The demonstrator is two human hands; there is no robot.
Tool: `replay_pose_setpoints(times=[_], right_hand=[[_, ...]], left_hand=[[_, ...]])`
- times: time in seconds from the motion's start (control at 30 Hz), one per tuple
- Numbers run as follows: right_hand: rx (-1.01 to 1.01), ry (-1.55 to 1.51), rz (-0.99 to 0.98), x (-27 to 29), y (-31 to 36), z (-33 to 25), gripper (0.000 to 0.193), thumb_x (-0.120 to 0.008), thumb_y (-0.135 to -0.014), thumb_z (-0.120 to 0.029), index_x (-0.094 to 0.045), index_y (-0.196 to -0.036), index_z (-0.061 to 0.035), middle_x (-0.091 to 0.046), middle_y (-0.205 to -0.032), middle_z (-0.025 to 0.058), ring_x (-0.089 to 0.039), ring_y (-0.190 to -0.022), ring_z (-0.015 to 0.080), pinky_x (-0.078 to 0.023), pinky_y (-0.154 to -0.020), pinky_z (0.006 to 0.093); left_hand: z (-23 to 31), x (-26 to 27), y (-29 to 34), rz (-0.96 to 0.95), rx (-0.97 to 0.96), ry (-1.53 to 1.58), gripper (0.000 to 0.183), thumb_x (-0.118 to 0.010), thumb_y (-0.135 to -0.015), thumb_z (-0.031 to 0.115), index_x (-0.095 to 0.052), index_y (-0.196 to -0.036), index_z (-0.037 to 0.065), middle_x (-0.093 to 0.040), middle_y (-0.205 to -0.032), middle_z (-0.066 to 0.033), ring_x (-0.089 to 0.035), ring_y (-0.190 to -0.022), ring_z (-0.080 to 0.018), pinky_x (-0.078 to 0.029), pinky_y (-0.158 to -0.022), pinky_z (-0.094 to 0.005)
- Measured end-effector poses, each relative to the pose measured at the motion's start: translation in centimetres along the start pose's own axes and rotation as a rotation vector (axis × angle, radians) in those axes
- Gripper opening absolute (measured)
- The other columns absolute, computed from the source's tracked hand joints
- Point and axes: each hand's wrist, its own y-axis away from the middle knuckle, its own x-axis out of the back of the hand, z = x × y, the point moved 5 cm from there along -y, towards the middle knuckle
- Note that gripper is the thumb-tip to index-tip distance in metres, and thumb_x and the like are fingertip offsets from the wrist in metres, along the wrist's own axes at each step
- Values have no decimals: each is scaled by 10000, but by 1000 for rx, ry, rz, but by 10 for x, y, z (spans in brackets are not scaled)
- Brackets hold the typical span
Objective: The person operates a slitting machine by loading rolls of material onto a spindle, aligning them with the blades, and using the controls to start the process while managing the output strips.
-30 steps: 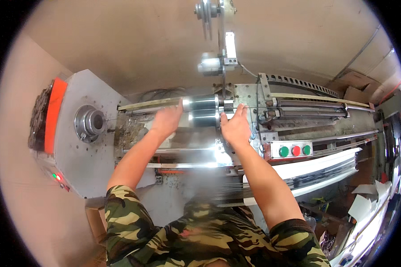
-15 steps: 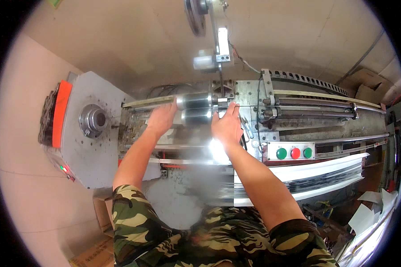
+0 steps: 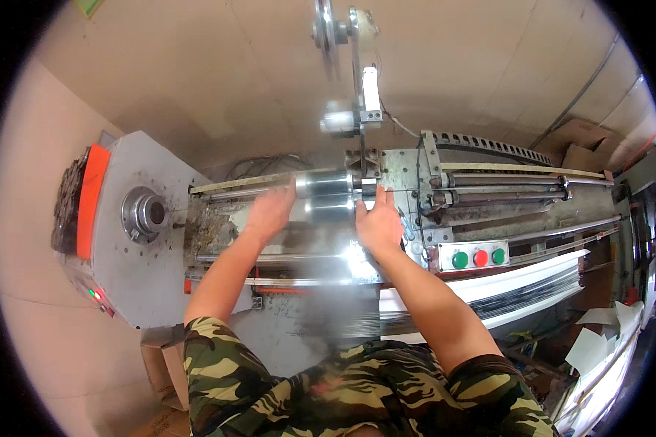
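Two shiny metal cylinders, an upper one [image 3: 323,183] and a lower one [image 3: 330,208], lie one beyond the other across the middle of the machine. At their left end is my left hand [image 3: 271,213], its fingers close together and bent beside the upper cylinder; what they pinch, if anything, is hidden. My right hand [image 3: 381,224] reaches to the small metal block [image 3: 369,187] at the cylinders' right end. Its fingers are stretched out and the thumb stands apart. A thin wire or rod [image 3: 410,191] runs rightward from near those fingertips.
Left stands a grey machine housing [image 3: 149,269] with a round chuck [image 3: 146,213]. Rails and rods [image 3: 510,182] extend right. A button panel [image 3: 474,256] sits above a white tray [image 3: 547,271] of thin dark rods. An upright arm with a wheel [image 3: 328,33] rises behind.
The whole view has shifted, so the machine sits slightly lower in the picture. Both hands stay by the ends of the cylinders, with little movement against the machine.
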Motion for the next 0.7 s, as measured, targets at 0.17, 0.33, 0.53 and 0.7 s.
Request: replay_pose_setpoints(times=[0.17,0.33,0.53,0.7], right_hand=[[6,38,52,-1,0,0,661,-587,-938,-407,-411,-1477,-67,-393,-1535,218,-553,-1241,432,-470,-1004,510],[36,48,76,-7,-5,8,638,-590,-937,-402,-434,-1464,-77,-414,-1521,216,-558,-1233,431,-472,-1004,505],[46,46,58,-8,-6,8,617,-591,-939,-401,-454,-1451,-85,-415,-1521,214,-560,-1233,427,-477,-1000,500],[37,59,26,-5,-7,6,601,-592,-941,-396,-466,-1442,-91,-421,-1517,208,-567,-1224,425,-480,-994,500]], left_hand=[[2,0,-2,11,-30,11,650,-535,-848,95,-394,-1471,-24,-645,-907,-132,-634,-836,-293,-539,-707,-410],[4,-1,-4,-21,-28,13,658,-544,-842,94,-390,-1469,-36,-646,-911,-136,-639,-840,-296,-538,-712,-409],[3,-6,-3,-20,-30,34,666,-553,-830,80,-391,-1464,-41,-643,-912,-133,-641,-847,-289,-542,-726,-401],[4,-9,-4,5,-40,35,669,-551,-832,78,-379,-1468,-41,-641,-916,-139,-641,-846,-288,-541,-733,-401]])
